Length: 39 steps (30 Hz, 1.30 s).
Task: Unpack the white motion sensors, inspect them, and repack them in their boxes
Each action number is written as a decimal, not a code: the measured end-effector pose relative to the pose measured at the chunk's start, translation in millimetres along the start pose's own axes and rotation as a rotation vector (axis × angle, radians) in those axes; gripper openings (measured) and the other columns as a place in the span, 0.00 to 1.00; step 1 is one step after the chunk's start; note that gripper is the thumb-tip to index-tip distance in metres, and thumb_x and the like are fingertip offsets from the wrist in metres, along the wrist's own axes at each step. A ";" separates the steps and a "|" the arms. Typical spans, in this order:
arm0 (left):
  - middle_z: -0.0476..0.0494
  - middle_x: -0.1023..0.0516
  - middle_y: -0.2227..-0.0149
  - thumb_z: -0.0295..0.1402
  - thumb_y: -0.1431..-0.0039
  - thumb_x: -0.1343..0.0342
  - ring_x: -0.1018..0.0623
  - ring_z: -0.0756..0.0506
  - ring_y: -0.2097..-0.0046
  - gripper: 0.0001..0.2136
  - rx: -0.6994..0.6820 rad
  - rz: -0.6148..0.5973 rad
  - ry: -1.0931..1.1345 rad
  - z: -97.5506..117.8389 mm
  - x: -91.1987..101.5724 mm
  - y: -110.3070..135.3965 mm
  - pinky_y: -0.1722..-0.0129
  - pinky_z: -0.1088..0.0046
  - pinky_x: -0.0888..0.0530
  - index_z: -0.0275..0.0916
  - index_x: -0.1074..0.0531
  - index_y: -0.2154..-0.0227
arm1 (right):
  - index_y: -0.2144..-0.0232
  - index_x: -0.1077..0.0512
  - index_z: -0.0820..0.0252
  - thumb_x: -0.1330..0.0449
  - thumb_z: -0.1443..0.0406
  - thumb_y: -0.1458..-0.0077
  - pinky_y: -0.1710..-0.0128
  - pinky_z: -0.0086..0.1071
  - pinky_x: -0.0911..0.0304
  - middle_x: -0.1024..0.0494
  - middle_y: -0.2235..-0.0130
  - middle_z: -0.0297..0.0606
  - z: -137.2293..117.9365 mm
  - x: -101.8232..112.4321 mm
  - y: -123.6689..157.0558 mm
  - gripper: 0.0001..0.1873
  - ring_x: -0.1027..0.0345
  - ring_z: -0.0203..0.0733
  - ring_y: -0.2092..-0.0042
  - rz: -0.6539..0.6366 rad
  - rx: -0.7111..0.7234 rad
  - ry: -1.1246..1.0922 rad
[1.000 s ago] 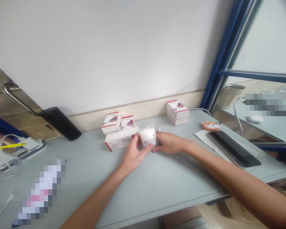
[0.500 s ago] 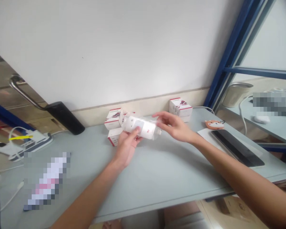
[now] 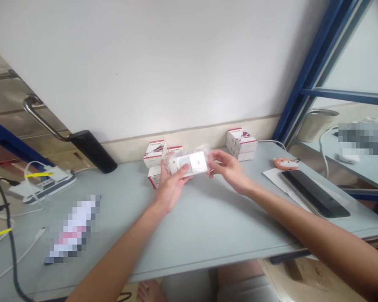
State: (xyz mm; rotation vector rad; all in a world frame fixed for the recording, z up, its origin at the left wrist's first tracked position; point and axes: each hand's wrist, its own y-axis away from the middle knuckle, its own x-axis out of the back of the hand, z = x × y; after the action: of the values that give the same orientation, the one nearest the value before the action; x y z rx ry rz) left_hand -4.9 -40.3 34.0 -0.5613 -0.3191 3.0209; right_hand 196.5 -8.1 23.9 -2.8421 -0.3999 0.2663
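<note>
A white oblong device [image 3: 198, 162] with a grey panel and a small red mark lies in a clear plastic bag above the desk. My left hand [image 3: 170, 186] is closed around its left part, thumb on top over the grey panel. At the right end, the fingers of my right hand [image 3: 228, 168] pinch the loose plastic of the clear bag [image 3: 204, 150]. Behind my left hand sit small white-and-red boxes, one box [image 3: 154, 156] stacked on another box [image 3: 154, 176], with a third partly hidden. Beyond my right hand stands another white-and-red box [image 3: 242, 146].
A black phone-like slab [image 3: 315, 193] lies on white paper at the right, near an orange animal-shaped item [image 3: 286, 163]. On the left are a black padded metal arm [image 3: 93, 152], a power strip [image 3: 50, 184], cables and a blurred-out packet [image 3: 73, 230]. A wall [image 3: 176, 67] rises behind.
The bagged device has turned to show its front more squarely, and my right fingers have come closer around the bag's end. The whole view has shifted slightly.
</note>
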 end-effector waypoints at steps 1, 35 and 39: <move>0.48 0.25 0.41 0.34 0.45 0.28 0.23 0.40 0.41 0.34 -0.004 -0.005 -0.053 -0.9 1.1 0.3 0.48 0.59 0.21 0.57 0.38 0.39 | 0.56 0.31 0.55 0.28 0.53 0.47 0.67 0.38 0.29 0.27 0.66 0.29 -0.8 2.5 -1.3 0.23 0.27 0.38 0.71 0.040 0.000 -0.029; 0.41 0.22 0.50 0.39 0.41 0.31 0.25 0.36 0.44 0.14 -0.682 -0.053 -1.034 -8.7 15.5 -1.8 0.39 0.52 0.29 0.48 0.23 0.53 | 0.65 0.38 0.54 0.37 0.43 0.38 0.73 0.31 0.40 0.27 0.66 0.31 -6.4 11.2 -2.9 0.24 0.34 0.33 0.73 0.049 0.142 0.178; 0.43 0.20 0.57 0.39 0.39 0.33 0.24 0.37 0.50 0.09 -0.594 -0.113 -1.046 -15.3 17.0 -0.6 0.46 0.57 0.28 0.46 0.23 0.58 | 0.65 0.38 0.53 0.34 0.45 0.39 0.73 0.31 0.43 0.29 0.68 0.28 -7.4 17.3 -8.1 0.23 0.40 0.32 0.75 0.041 0.090 0.101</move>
State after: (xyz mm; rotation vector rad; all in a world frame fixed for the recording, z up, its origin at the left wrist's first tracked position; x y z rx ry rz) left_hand -15.3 -35.2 14.2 1.0530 -1.2178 2.7629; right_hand 212.5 2.8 30.7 -2.7639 -0.3016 0.1445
